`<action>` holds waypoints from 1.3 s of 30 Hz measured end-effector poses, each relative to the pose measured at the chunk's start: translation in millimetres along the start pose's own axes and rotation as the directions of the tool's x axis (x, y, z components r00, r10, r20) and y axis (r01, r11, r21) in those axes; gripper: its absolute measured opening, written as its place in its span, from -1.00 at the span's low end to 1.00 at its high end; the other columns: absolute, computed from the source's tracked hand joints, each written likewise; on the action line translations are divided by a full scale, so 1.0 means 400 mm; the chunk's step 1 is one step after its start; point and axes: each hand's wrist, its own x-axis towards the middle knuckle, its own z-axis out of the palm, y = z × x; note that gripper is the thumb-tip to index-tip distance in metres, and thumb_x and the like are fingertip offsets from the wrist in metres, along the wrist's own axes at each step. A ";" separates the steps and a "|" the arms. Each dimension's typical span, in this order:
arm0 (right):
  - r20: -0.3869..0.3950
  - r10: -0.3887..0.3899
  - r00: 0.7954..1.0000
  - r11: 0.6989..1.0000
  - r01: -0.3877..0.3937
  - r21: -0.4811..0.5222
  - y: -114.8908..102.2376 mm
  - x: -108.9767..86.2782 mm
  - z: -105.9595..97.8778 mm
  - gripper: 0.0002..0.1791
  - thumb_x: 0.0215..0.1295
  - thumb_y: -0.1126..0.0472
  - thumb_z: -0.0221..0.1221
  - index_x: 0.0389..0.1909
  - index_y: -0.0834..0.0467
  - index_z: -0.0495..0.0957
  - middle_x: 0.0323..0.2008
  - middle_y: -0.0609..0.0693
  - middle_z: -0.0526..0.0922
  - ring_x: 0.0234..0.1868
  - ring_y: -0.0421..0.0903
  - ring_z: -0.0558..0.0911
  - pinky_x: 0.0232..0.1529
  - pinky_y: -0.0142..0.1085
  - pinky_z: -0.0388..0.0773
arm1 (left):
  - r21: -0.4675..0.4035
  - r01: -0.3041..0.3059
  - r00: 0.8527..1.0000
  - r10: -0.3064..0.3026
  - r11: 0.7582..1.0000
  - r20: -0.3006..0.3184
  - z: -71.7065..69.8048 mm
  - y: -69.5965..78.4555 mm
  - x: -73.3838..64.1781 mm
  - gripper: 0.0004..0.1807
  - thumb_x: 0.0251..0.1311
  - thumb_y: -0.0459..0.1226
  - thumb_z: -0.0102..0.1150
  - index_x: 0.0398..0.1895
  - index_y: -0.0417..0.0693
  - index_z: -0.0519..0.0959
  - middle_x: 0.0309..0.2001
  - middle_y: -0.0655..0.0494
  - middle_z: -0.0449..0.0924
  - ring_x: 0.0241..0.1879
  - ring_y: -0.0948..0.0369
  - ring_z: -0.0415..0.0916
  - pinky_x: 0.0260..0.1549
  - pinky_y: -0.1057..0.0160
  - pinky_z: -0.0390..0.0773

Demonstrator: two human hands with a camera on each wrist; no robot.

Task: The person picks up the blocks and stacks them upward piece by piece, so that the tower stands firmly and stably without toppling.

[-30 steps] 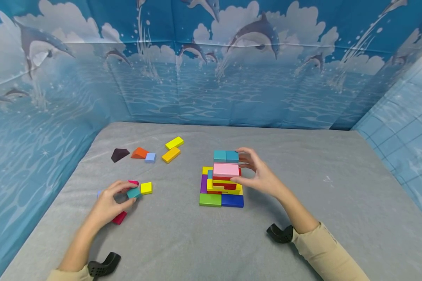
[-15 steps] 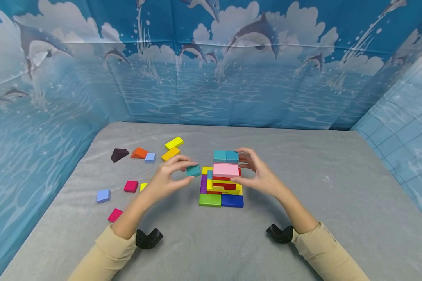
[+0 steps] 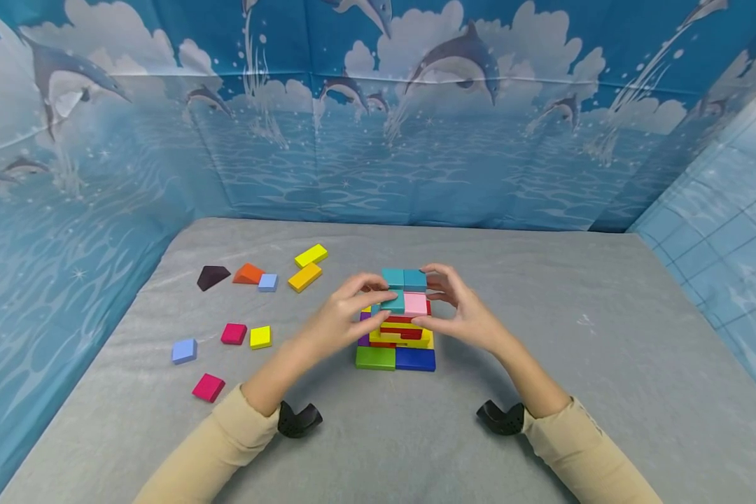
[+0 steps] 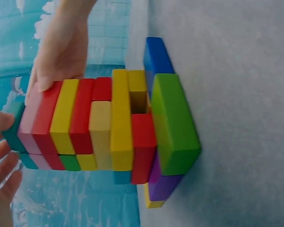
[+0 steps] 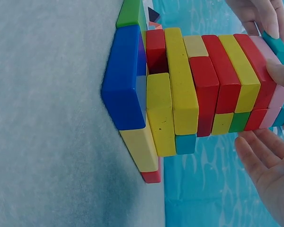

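Towering multicoloured stack of blocks (image 4: 102, 127)

Beige sleeves (image 3: 217, 448), plain fabric, curved black wrist pieces (image 3: 297, 423)

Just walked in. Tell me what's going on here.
A person is working on a block tower. Their left hand pinches a teal block at the top, over the near pink block. The right hand holds the tower's upper right side. Two other teal blocks sit behind, and loose blocks lie off to the left.
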 end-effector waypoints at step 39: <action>-0.009 0.031 0.999 1.000 -0.031 0.002 0.065 0.005 -0.005 -0.20 0.02 0.38 0.30 0.26 0.17 0.08 0.21 0.11 0.27 0.19 0.06 0.34 0.12 0.04 0.33 | -0.059 0.276 0.944 -0.282 0.959 -0.172 -0.108 -0.157 -0.122 -0.58 -0.04 -0.35 0.32 -0.03 -0.21 0.55 0.02 -0.04 0.50 0.09 0.05 0.35 0.09 -0.05 0.29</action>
